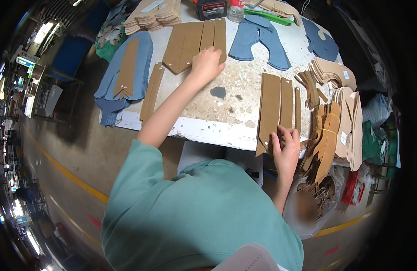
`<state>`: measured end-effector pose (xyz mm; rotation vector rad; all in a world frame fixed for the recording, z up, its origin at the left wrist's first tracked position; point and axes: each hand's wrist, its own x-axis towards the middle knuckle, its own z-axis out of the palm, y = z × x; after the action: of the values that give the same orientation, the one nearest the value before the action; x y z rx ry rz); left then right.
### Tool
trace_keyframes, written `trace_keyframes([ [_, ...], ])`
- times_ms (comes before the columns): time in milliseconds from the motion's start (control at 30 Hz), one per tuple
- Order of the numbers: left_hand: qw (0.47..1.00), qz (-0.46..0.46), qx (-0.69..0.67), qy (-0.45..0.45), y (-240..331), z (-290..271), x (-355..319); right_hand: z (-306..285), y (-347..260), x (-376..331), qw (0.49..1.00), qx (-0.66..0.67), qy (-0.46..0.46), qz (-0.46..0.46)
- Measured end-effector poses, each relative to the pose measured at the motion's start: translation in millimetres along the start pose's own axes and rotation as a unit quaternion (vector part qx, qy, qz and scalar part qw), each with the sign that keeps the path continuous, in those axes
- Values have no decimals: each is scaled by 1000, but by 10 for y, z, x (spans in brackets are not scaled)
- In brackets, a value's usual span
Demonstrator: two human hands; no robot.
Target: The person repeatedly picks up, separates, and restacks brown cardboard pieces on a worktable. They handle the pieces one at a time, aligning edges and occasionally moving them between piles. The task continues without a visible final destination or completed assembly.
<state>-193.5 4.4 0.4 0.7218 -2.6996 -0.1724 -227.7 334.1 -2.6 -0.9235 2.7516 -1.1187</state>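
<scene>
Right hand (287, 148) at the near brown strips (269, 110), left hand (207, 64) on the far brown strips (182, 47)

The right thumb and forefinger stand a little apart at the lower end of the near strips, the other fingers loosely curled; whether they pinch one cannot be told. Farther in, the left fingers are bent and close together over the far strips, the thumb out to the right; their grip is hidden too.

The right forearm rises steeply, the hand at the table's near edge. The left arm stretches forward and inward from a green sleeve (143, 158), the back of the hand up.

The table (204, 132) has a white front edge and a scuffed, spotted top. At its right lie brown pieces tied in a bundle (328, 140) and pale beige pieces (351, 128); at its left, narrow strips (152, 92) and a blue stack (143, 56) with brown pieces on it. Beyond are blue arched pieces (258, 39), a clear bottle (236, 12) and a green tool (277, 18). A yellow line (77, 175) crosses the floor (77, 144) at left, before lit benches.
</scene>
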Motion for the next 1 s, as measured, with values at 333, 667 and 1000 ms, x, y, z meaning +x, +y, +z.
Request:
trace_keyframes([
  [333, 993, 19, -104, 51, -119, -145, 15, -64, -178, 98, 989, 145, 15, -22],
  [667, 911, 160, -302, -229, 415, -615, -877, 571, -307, 430, 949, 282, -134, 30],
  [1000, 997, -81, 5, -15, -152, -142, -170, 614, -291, 401, 978, 185, -90, -21],
])
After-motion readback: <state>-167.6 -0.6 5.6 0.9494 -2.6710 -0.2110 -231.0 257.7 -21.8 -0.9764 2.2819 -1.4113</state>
